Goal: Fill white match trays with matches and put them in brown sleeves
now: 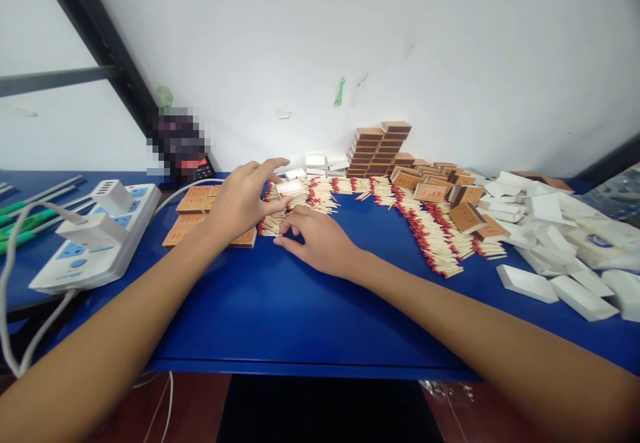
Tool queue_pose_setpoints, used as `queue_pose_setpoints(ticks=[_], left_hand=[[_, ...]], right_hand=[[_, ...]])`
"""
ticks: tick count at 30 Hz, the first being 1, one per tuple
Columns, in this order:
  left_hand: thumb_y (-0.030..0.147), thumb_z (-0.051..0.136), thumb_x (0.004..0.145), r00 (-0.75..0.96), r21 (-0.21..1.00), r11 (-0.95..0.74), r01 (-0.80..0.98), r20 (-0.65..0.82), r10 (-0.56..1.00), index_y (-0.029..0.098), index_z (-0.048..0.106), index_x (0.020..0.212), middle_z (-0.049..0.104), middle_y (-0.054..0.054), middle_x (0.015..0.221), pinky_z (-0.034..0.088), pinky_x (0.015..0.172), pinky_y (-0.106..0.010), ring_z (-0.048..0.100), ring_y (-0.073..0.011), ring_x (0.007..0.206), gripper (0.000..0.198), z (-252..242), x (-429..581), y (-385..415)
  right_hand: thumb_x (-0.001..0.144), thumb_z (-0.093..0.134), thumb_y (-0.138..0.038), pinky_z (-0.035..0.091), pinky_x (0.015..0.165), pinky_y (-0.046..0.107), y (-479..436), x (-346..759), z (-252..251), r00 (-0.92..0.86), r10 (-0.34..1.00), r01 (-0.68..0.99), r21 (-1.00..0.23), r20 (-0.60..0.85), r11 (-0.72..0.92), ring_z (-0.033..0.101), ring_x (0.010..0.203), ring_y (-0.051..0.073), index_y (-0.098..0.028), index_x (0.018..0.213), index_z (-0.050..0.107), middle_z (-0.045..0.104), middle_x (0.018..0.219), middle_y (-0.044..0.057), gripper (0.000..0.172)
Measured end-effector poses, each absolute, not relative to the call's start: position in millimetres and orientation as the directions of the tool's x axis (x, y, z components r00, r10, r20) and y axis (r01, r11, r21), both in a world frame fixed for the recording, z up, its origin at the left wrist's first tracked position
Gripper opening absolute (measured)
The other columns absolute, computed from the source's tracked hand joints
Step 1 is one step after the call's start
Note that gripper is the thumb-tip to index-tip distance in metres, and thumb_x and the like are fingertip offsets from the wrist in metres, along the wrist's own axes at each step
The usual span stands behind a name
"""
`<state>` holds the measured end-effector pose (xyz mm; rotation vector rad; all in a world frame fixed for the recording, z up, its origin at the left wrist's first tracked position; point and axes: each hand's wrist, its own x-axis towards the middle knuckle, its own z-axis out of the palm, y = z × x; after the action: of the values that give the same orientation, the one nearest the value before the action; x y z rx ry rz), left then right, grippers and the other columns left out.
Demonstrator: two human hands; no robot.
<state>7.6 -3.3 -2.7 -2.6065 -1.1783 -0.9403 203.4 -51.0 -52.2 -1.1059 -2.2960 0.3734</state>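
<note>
My left hand (245, 196) pinches a small white matchbox tray (290, 188) between thumb and fingers, with a few matches visible inside. It hovers over the left end of a long heap of loose red-tipped matches (320, 193). My right hand (320, 239) is just below and to the right of the tray, at the edge of that heap. Its fingers are curled toward the thumb, and whatever is between the tips is hidden. Beneath my left wrist, orange matchboxes (186, 223) lie in rows on the blue table (320, 316).
Brown-sided matchboxes (375, 149) stand stacked against the wall, with more piled loosely (433, 189) to their right. White trays (530, 283) are scattered at the right beside a tissue pack (600, 243). At the left are a power strip (100, 249) with plugs, cables and green-handled rods (30, 213).
</note>
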Motion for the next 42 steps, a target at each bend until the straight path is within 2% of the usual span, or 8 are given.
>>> queue_pose_setpoints(ticks=[4,13,19,23,29,37,42], left_hand=[[0.027,0.08,0.089,0.494,0.124,-0.674,0.728,0.586,0.642,0.024,0.057,0.142,0.079,-0.007,0.11,0.051,0.095,-0.04,0.07,-0.0274,0.101,0.058,-4,8,-2],[0.028,0.082,0.089,0.515,0.144,-0.687,0.712,0.558,0.651,0.022,0.057,0.143,0.079,-0.007,0.11,0.051,0.098,-0.042,0.07,-0.0287,0.106,0.06,-6,7,-1],[0.034,0.08,0.09,0.536,0.135,-0.69,0.711,0.531,0.656,0.022,0.057,0.145,0.079,-0.008,0.111,0.051,0.096,-0.042,0.07,-0.0296,0.102,0.061,-5,8,-2],[0.033,0.08,0.09,0.534,0.142,-0.697,0.703,0.542,0.649,0.022,0.057,0.145,0.079,-0.008,0.111,0.051,0.097,-0.043,0.07,-0.0307,0.106,0.06,-6,7,-1],[0.035,0.08,0.09,0.547,0.147,-0.704,0.695,0.528,0.65,0.024,0.057,0.145,0.078,-0.008,0.112,0.051,0.098,-0.043,0.071,-0.0299,0.106,0.061,-9,5,1],[0.035,0.082,0.089,0.597,0.148,-0.729,0.668,0.479,0.644,0.024,0.057,0.145,0.079,-0.008,0.113,0.052,0.097,-0.041,0.071,-0.0284,0.107,0.062,-13,9,-3],[0.039,0.082,0.09,0.638,0.14,-0.772,0.62,0.481,0.601,0.026,0.056,0.148,0.078,-0.009,0.12,0.052,0.099,-0.042,0.07,-0.0284,0.11,0.065,-18,12,-4]], right_hand=[[0.101,0.065,-0.019,0.04,0.078,0.029,-46,206,-50,-0.531,0.778,0.62,-0.471,0.337,0.628,0.058,0.085,0.015,-0.018,0.096,0.07,0.064,0.096,0.003,0.007],[0.107,0.059,-0.022,0.043,0.081,0.031,-54,211,-41,-0.598,0.759,0.682,-0.333,0.259,0.651,0.061,0.095,0.019,-0.016,0.105,0.068,0.064,0.109,0.008,0.012],[0.105,0.063,-0.026,0.045,0.082,0.031,-53,212,-42,-0.601,0.736,0.633,-0.377,0.312,0.676,0.061,0.093,0.018,-0.017,0.107,0.067,0.065,0.111,0.007,0.01],[0.105,0.062,-0.023,0.044,0.08,0.031,-51,208,-44,-0.623,0.732,0.626,-0.384,0.277,0.679,0.062,0.092,0.017,-0.018,0.104,0.068,0.066,0.108,0.006,0.008],[0.109,0.055,-0.024,0.046,0.083,0.032,-58,214,-34,-0.638,0.74,0.687,-0.274,0.214,0.672,0.064,0.098,0.021,-0.016,0.107,0.065,0.066,0.115,0.01,0.013],[0.11,0.05,-0.026,0.042,0.073,0.032,-51,255,-22,-0.52,0.776,0.799,-0.12,0.357,0.59,0.062,0.09,0.022,-0.018,0.107,0.063,0.064,0.112,0.011,0.015],[0.11,0.049,-0.028,0.036,0.065,0.032,-45,263,-21,-0.453,0.804,0.861,-0.046,0.384,0.507,0.062,0.088,0.023,-0.018,0.108,0.063,0.065,0.115,0.013,0.018]])
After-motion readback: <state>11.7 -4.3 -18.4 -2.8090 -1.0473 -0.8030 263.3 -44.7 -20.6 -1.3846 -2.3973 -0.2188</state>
